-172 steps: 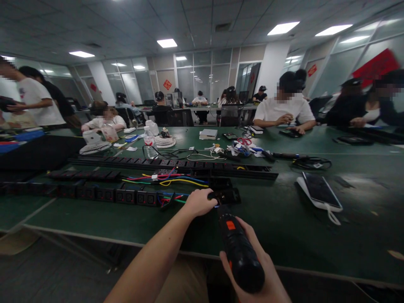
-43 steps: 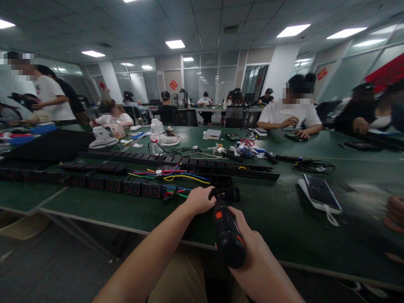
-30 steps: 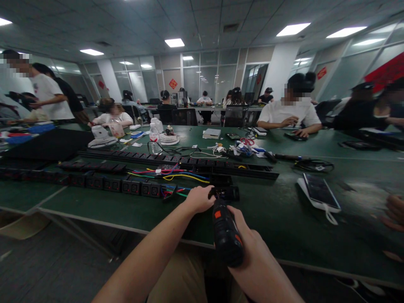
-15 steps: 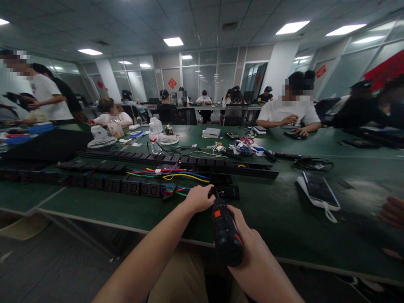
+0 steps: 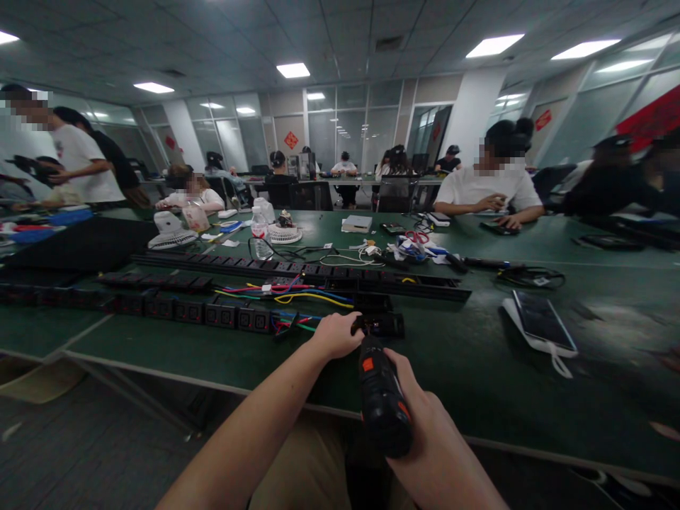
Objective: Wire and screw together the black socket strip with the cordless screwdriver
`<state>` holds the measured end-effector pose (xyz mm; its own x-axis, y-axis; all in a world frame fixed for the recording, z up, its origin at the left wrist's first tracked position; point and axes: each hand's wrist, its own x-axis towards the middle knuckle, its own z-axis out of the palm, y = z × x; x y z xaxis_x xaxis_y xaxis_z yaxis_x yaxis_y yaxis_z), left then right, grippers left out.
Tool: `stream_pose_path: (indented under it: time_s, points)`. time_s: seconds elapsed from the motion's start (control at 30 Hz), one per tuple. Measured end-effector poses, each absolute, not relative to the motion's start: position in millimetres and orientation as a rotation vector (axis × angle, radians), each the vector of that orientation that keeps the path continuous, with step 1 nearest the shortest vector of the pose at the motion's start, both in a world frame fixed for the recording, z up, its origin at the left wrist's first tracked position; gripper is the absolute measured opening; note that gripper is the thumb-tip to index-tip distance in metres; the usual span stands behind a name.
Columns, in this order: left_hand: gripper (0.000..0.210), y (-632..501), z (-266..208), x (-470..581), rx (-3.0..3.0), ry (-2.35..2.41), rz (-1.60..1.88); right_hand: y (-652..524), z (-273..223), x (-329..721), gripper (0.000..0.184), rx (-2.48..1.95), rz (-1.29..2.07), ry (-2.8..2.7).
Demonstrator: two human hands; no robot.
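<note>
My right hand is wrapped round a black and orange cordless screwdriver, its nose pointing away from me at a small black part. My left hand is closed on the black end piece of a power strip; the fingertips are partly hidden behind the tool's nose. To the left runs the strip's row of black sockets, joined by blue, red and green wires. Just behind lies another strip section with loose yellow, blue and red wires.
A long black strip lies farther back on the green table. A phone on a white power bank is at right. Behind are a water bottle, a white fan and red scissors. Several people sit around.
The screwdriver and both hands stay in nearly the same place. The view has shifted slightly. Another person's hand at the right edge has mostly moved out of view.
</note>
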<state>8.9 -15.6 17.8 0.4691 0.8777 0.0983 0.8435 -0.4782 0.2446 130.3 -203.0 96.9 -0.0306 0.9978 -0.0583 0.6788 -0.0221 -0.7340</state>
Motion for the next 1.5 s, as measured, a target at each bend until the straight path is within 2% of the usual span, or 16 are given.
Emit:
stream_pose_path:
  time_s: [0.2, 0.53, 1.5]
  points:
    - [0.047, -15, 17, 9, 2.552, 1.488, 0.308, -207, 97, 131, 0.064, -1.728, 0.894, -1.721]
    - [0.048, -15, 17, 10, 2.545, 1.508, 0.313, -204, 86, 132, 0.071, -1.702, 0.839, -1.709]
    - [0.045, -16, 17, 10, 2.564, 1.500, 0.313, -204, 83, 132, 0.065, -1.713, 0.800, -1.703]
